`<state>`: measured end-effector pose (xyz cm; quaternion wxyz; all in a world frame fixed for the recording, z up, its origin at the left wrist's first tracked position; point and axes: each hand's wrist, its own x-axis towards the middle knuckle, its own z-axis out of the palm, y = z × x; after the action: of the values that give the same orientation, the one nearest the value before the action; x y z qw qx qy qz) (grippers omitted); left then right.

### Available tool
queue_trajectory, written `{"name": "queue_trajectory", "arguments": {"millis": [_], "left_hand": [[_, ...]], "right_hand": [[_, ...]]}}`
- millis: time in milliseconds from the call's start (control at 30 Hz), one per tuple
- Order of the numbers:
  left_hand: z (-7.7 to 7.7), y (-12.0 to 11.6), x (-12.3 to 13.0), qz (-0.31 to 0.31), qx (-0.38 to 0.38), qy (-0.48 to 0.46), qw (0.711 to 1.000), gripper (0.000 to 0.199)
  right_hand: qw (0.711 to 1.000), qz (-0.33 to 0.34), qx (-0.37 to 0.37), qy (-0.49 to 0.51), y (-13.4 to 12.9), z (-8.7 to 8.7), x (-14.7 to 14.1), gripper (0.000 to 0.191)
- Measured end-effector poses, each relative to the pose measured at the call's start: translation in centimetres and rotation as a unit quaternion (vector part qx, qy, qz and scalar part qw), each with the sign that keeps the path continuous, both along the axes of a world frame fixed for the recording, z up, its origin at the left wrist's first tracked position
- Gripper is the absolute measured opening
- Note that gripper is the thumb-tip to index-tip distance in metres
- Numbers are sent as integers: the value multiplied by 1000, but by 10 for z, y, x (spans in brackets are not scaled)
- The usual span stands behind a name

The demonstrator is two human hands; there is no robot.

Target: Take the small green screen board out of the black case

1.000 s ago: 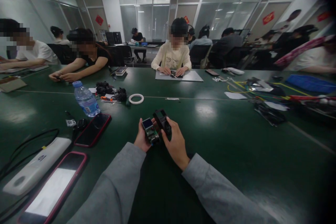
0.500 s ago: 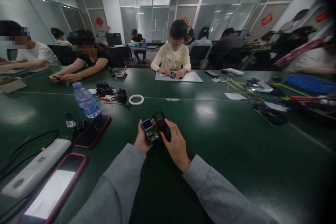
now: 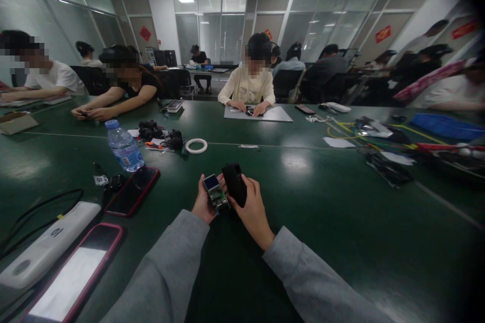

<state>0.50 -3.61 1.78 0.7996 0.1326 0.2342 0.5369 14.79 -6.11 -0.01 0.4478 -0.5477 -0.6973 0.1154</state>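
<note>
Fingers of the left hand (image 3: 201,207): half-curled around the green circuit board (image 3: 217,199), its small screen (image 3: 211,182) facing up.
Fingers of the right hand (image 3: 253,206): bent closely onto the black casing (image 3: 234,185), gripping its right side and near end.
Board and casing: side by side above the green table (image 3: 318,207) in the head view; whether they touch, I cannot tell.
Board handling: best held by its edges, thumb off screen and exposed parts.
Casing handling: a light, steady grip seems enough; knocking the board looks the main risk.
</note>
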Motion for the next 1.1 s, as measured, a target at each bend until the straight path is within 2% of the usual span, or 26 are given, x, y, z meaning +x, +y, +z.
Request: {"name": "queue_trajectory", "arguments": {"millis": [167,333,400,533,767,933,1000,1100], "left_hand": [[-4,1,0,-3,-5,13,1000,64],[-7,3,0,-5,-5,28,1000,65],[-6,3,0,-8,11,19,1000,67],[-5,3,-2,-5,25,8,1000,68],[-6,2,-4,15,26,-5,1000,66],[-8,2,-5,18,34,-18,999,65],[-8,2,-5,18,33,-22,999,64],[-7,1,-6,19,14,-21,1000,62]], "right_hand": [[1000,2,17,14,3,-3,2,64],[997,-25,-13,73,8,0,8,39],[995,-40,-24,93,11,1,13,36],[993,-65,-34,97,20,-3,26,41],[994,-110,-17,17,33,-11,43,51],[996,-80,-19,21,26,-10,41,55],[999,-35,-10,-11,22,-9,41,62],[998,-4,12,-58,25,-10,56,57]]}}
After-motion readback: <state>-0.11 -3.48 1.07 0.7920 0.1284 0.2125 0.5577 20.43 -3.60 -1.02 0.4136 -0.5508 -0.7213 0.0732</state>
